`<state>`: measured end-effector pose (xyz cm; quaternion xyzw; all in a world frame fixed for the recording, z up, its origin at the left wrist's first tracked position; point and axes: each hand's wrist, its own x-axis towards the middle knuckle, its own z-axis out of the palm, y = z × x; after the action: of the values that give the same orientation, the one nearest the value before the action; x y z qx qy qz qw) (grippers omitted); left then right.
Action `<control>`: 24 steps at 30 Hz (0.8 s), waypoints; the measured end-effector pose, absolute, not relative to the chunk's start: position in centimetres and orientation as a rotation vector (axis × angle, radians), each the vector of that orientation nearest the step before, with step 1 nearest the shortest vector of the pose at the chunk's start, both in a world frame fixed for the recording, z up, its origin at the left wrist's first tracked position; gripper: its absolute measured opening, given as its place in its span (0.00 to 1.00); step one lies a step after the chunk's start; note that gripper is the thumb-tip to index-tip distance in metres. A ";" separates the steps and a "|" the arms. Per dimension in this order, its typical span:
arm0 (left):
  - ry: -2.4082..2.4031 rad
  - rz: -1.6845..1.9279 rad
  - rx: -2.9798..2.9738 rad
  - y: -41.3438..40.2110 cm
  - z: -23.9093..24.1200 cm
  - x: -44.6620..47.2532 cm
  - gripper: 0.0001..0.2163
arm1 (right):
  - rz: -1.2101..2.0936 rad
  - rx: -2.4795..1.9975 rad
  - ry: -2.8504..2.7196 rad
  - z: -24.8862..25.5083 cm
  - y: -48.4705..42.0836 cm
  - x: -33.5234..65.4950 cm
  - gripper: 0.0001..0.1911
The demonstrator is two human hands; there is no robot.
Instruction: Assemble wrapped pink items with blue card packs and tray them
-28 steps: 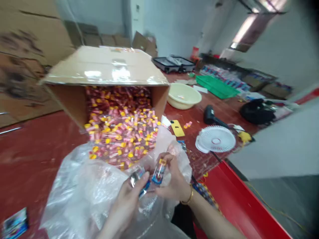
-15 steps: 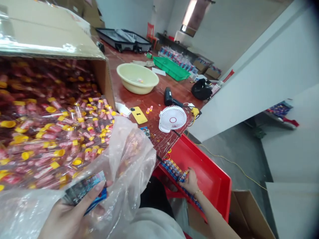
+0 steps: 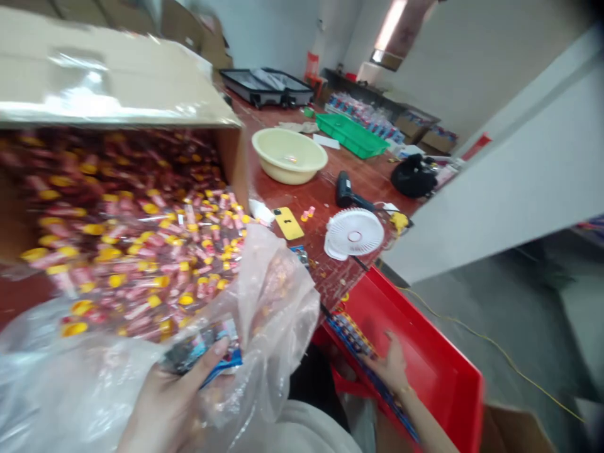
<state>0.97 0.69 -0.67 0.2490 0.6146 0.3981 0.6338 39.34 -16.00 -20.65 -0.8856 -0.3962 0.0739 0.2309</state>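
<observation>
My left hand (image 3: 177, 393) grips a small stack of printed packets (image 3: 205, 352), dark with blue edges, thumb on top. Beneath it spreads a clear plastic bag (image 3: 278, 308), spilling from a carton (image 3: 234, 157) full of clear tubes with pink contents and yellow caps (image 3: 155, 264). Over at the lower right, my right hand (image 3: 389, 365) is inside a red tray (image 3: 425, 352), thumb and fingers apart. Its fingertips are at a row of blue packets with yellow tops (image 3: 352, 333) lined along the tray's near side. Blur hides whether they touch.
On the red table are a cream basin (image 3: 268, 170), a yellow phone (image 3: 289, 224), a white fan (image 3: 355, 233), a black hair dryer (image 3: 346, 192), a green tray (image 3: 352, 135) and an open suitcase (image 3: 267, 88). A yellow cable (image 3: 491, 340) crosses the floor.
The view has swung left, so everything sits further right. My right hand's fingers have opened at the row, where they were pinching a packet. My left hand still holds its stack.
</observation>
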 end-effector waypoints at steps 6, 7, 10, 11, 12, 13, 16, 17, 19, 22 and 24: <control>1.249 0.909 0.607 1.1 -0.4 -1.3 0.17 | -0.089 -1.655 -1.436 -10.0 -3.1 31.0 0.19; 1.244 0.907 0.610 1.0 -0.4 -1.7 0.19 | 0.021 -1.536 -1.515 -8.1 -0.2 28.1 0.14; 1.249 0.950 0.616 0.5 -0.4 -2.4 0.18 | 0.414 -1.384 -1.802 -4.5 8.6 18.8 0.07; 1.252 0.975 0.627 0.3 -0.5 -2.5 0.18 | 0.577 -1.464 -1.884 -4.1 11.3 16.0 0.07; 1.255 1.003 0.636 0.1 -0.5 -2.7 0.17 | 0.648 -1.493 -1.925 -4.1 13.8 13.6 0.07; 1.257 1.032 0.648 0.0 -0.5 -2.8 0.16 | 0.687 -1.526 -1.937 -4.2 16.0 11.5 0.09; 1.248 1.100 0.680 -0.3 -0.5 -3.3 0.15 | 0.795 -1.616 -1.916 -5.3 20.2 8.2 0.19; 1.251 1.120 0.676 -0.3 -0.5 -3.5 0.14 | 0.837 -1.623 -1.905 -5.5 20.7 7.9 0.22; 1.267 1.146 0.661 -0.3 -0.6 -3.9 0.13 | 0.929 -1.589 -1.891 -5.4 20.4 8.3 0.25; 1.286 1.152 0.652 -0.1 -0.9 -4.1 0.13 | 1.050 -1.461 -1.878 -3.9 17.7 10.2 0.26; 1.268 1.126 0.679 0.1 -1.0 -4.1 0.13 | 1.167 -1.215 -1.847 -2.1 15.0 11.5 0.22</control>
<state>-4.05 0.13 -1.01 0.2940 0.5494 0.4879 0.6113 11.50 14.97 -2.12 -0.4612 -0.7012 0.4430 0.3152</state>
